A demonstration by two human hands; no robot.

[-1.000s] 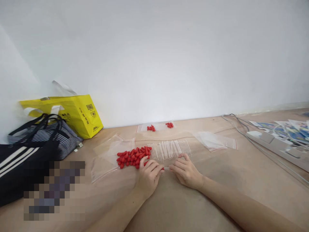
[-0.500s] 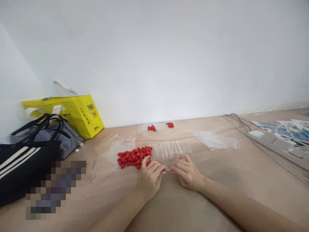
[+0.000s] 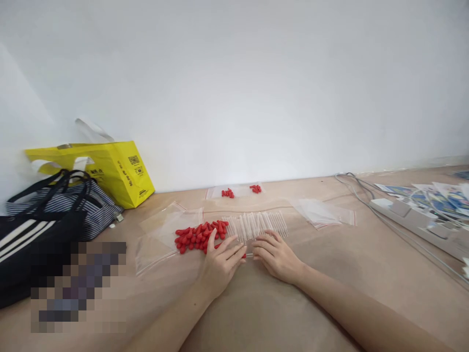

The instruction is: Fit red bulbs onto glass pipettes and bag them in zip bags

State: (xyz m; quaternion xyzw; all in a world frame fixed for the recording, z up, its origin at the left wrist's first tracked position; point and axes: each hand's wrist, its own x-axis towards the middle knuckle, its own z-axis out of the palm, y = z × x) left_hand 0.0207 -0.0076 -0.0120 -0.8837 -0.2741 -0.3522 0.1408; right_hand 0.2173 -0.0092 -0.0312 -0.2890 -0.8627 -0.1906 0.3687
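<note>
Two bare hands work low over a light brown tabletop (image 3: 252,308), the left hand (image 3: 220,266) at a red bulb (image 3: 244,255) and the right hand (image 3: 276,256) beside the thin clear rod (image 3: 249,255) that extends from it. The left fingers lie over the bulb, the right ones curl near the rod; how firmly either hand grips cannot be told. A pile of red bulbs (image 3: 198,237) sits just beyond the left hand, touching the left end of a row of clear rods (image 3: 256,225). Zip bags (image 3: 156,249) flank the pile, and more clear bags (image 3: 322,215) lie right of the row. Tabletop stretches between the forearms and rightward to a white power strip (image 3: 421,227). The far edge meets a white wall (image 3: 256,98); a yellow bag (image 3: 134,176) bounds the left.
</note>
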